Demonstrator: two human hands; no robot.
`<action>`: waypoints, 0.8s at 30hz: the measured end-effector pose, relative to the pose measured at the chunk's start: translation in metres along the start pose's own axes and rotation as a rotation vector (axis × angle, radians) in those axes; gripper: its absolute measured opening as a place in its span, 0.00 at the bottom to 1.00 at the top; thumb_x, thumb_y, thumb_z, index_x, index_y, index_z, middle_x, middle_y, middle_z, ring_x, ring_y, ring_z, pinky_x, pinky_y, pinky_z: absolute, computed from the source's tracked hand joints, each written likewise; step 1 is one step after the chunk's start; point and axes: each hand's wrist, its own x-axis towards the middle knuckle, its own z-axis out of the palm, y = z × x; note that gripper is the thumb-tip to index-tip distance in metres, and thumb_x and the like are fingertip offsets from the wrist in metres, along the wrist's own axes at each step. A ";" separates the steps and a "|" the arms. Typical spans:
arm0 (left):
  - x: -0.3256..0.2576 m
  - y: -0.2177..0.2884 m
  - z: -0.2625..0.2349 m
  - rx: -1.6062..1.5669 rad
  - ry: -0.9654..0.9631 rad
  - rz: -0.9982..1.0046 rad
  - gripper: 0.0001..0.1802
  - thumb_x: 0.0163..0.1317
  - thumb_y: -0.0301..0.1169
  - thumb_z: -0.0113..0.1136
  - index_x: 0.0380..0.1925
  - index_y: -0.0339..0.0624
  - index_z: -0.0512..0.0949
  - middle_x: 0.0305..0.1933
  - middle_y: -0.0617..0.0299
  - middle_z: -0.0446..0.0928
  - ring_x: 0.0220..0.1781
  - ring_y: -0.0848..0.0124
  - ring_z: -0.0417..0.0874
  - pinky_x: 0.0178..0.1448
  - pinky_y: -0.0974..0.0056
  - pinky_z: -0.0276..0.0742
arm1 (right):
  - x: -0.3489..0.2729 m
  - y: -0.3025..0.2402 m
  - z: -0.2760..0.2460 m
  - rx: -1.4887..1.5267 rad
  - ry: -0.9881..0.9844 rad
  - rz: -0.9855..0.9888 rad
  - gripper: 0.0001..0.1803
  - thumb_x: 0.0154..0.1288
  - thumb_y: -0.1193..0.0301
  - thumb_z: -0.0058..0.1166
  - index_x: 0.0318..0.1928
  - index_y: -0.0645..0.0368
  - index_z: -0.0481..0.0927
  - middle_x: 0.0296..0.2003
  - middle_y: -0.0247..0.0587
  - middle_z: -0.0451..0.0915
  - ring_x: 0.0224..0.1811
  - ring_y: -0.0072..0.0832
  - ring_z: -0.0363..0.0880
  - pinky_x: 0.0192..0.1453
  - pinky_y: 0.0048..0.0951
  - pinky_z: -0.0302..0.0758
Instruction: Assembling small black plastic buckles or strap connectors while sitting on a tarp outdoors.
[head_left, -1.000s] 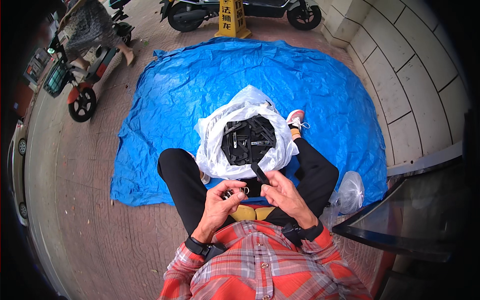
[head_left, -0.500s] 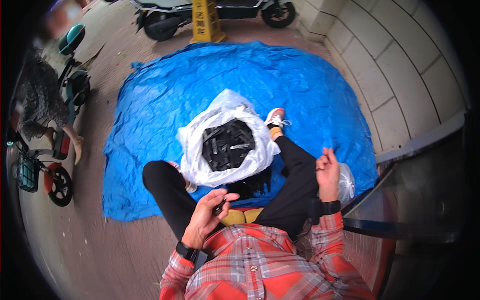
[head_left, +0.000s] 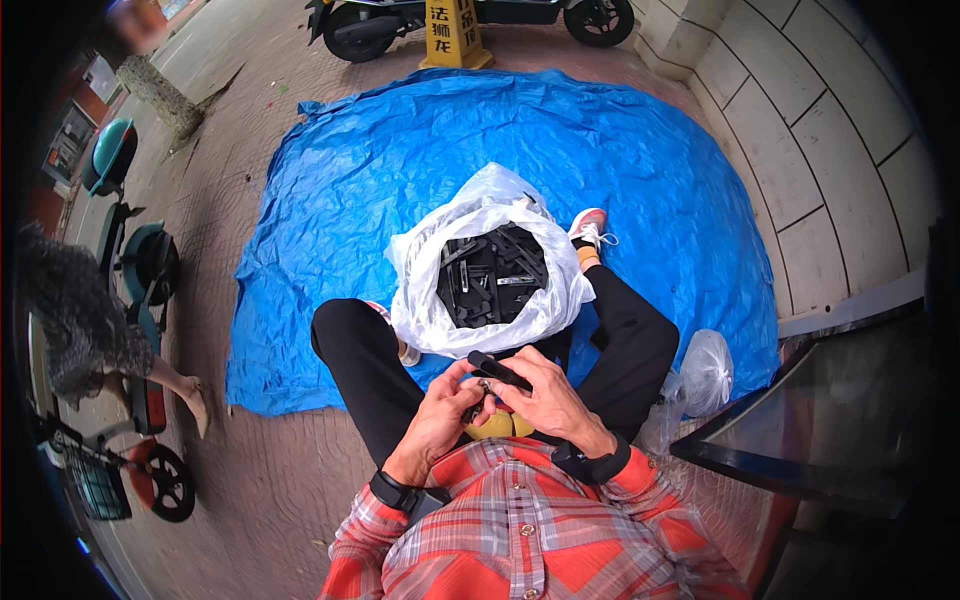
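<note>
I sit on a blue tarp with a white plastic bag between my legs; it is full of several black plastic parts. My right hand grips a black bar-shaped part just below the bag's near edge. My left hand is closed against the same part from the left, fingers touching a small piece at its lower side. Both hands meet above a yellow thing in my lap. A black band sits on each wrist.
A clear plastic bag lies by my right knee. A tiled wall and a dark glass edge are at right. A yellow floor sign and scooter stand beyond the tarp. A person stands among parked bikes at left.
My right hand, raised out at my right side half a second ago, has come back to my lap and now holds a black part together with my left hand.
</note>
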 end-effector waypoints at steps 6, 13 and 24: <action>-0.003 -0.006 -0.007 0.164 -0.072 0.044 0.19 0.63 0.24 0.46 0.53 0.32 0.61 0.30 0.60 0.72 0.24 0.77 0.70 0.23 0.75 0.62 | 0.005 0.008 0.003 0.025 -0.144 0.034 0.11 0.58 0.71 0.52 0.40 0.63 0.76 0.31 0.46 0.74 0.31 0.34 0.75 0.36 0.30 0.72; -0.002 -0.005 -0.015 -0.254 -0.100 -0.086 0.11 0.63 0.29 0.48 0.40 0.31 0.72 0.34 0.54 0.76 0.21 0.76 0.69 0.22 0.77 0.63 | 0.003 -0.002 0.003 0.198 -0.104 0.170 0.08 0.60 0.76 0.48 0.38 0.68 0.68 0.27 0.45 0.73 0.29 0.35 0.74 0.34 0.31 0.70; -0.006 0.003 -0.011 -0.226 -0.089 0.003 0.11 0.57 0.25 0.57 0.40 0.33 0.73 0.29 0.58 0.76 0.18 0.80 0.68 0.17 0.79 0.58 | -0.006 0.001 0.000 -0.020 0.003 -0.281 0.12 0.58 0.80 0.50 0.43 0.65 0.69 0.32 0.41 0.71 0.30 0.28 0.73 0.34 0.25 0.71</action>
